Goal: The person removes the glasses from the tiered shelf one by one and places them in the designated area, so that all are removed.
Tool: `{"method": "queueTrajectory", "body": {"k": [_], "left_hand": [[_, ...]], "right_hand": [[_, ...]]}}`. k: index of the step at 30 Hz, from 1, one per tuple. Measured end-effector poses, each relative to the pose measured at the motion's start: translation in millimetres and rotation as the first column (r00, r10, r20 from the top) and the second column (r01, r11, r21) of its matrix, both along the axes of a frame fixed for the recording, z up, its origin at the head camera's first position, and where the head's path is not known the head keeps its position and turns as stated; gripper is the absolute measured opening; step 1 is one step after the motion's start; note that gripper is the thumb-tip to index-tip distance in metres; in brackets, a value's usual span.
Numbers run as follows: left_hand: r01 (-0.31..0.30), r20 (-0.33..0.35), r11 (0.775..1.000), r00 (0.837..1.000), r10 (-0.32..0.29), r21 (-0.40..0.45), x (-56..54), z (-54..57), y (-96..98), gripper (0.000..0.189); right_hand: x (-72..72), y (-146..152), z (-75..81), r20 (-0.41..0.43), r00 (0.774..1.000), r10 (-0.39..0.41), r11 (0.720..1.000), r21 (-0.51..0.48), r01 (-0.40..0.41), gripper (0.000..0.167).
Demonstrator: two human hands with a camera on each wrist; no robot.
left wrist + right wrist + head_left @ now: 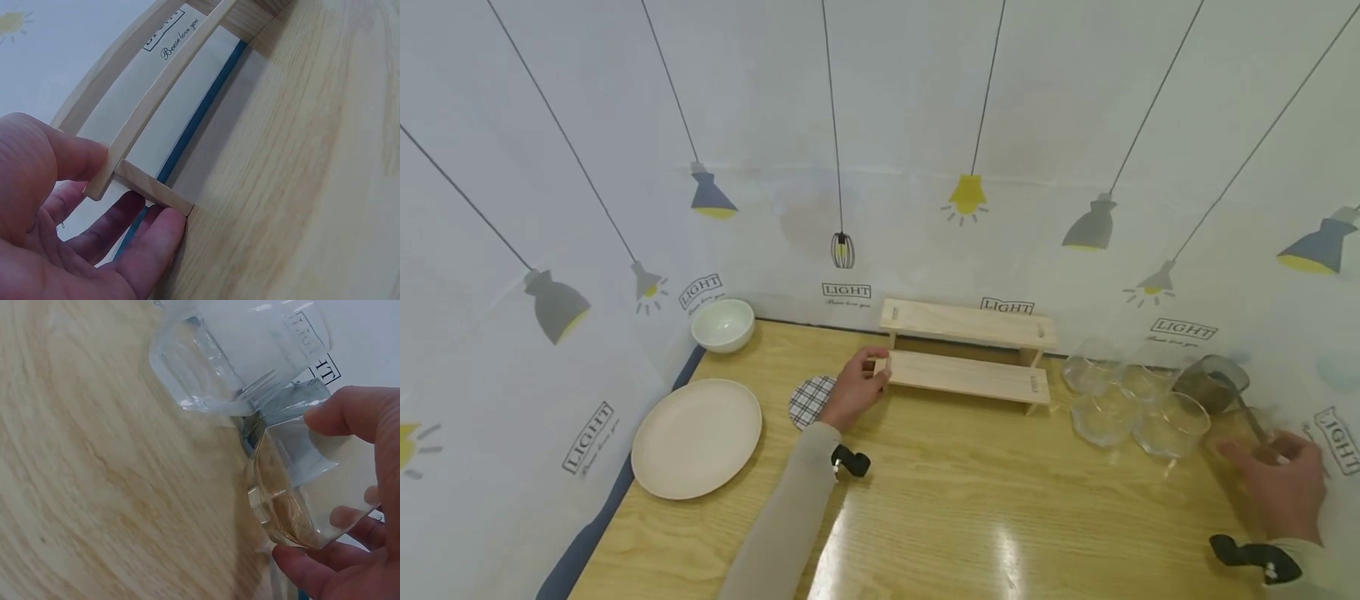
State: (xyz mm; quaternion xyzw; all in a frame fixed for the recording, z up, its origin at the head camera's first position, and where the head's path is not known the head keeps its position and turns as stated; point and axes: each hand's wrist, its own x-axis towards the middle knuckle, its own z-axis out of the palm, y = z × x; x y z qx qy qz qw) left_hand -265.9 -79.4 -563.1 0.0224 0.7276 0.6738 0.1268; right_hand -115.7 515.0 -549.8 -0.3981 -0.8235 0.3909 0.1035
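My left hand [855, 387] holds the left end of a two-tier wooden shelf [962, 377]. In the left wrist view, the thumb lies on the lower board [140, 122] and the fingers are below it by the short leg [153, 187]. At the far right, my right hand [1277, 479] grips a clear drinking glass [294, 494], thumb on one side and fingers on the other. Beside that glass, several clear glasses [1105, 417] stand in a cluster. A grey tinted glass vessel [1206, 383] stands behind them, partly hidden.
A pale round plate [696, 439] lies at the left of the wooden table [940, 500]. Behind it sits a light green bowl [724, 327]. A checked round coaster [808, 402] is close to my left hand. A wall covering printed with lamps [910, 125] borders the table.
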Motion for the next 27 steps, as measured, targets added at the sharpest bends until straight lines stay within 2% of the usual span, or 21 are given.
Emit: {"method": "queueTrajectory", "body": {"k": [4, 10, 19, 21, 23, 25, 27], "left_hand": [[0.005, 0.007, 1.000, 1.000, -0.005, 0.016, -0.1, -1.6, 2.1, 0.031], [0.011, 0.006, 0.999, 1.000, -0.011, 0.037, 0.4, -2.6, 2.7, 0.032], [0.024, -0.005, 1.000, 1.000, -0.024, 0.014, 5.2, 3.6, -1.5, 0.035], [0.032, -0.002, 0.999, 0.999, -0.032, 0.010, 6.4, 5.4, -3.2, 0.036], [0.033, -0.004, 0.999, 0.999, -0.033, 0.001, 7.2, 6.6, -5.2, 0.037], [0.032, 0.000, 0.999, 0.999, -0.032, -0.007, 7.7, 6.9, -8.3, 0.037], [0.034, -0.019, 0.997, 0.999, -0.035, -0.062, 9.4, 8.4, -12.7, 0.038]], "right_hand": [[3.1, -2.4, -4.5, 0.020, 1.000, -0.011, 1.000, 0.011, 0.010, 0.099], [4.0, -2.6, -5.2, 0.034, 0.999, -0.021, 1.000, 0.001, 0.021, 0.099], [5.8, 2.2, -8.0, 0.008, 0.999, 0.045, 0.999, -0.024, -0.045, 0.105], [9.9, -1.1, -7.2, -0.015, 0.999, 0.030, 1.000, -0.007, -0.030, 0.105], [14.1, -8.3, -5.2, -0.071, 0.997, -0.026, 0.999, 0.033, 0.029, 0.099], [18.9, -19.8, 1.1, -0.140, 0.987, -0.079, 0.993, 0.078, 0.091, 0.090], [24.0, -33.7, 8.8, -0.211, 0.972, -0.104, 0.979, 0.150, 0.137, 0.081]]}}
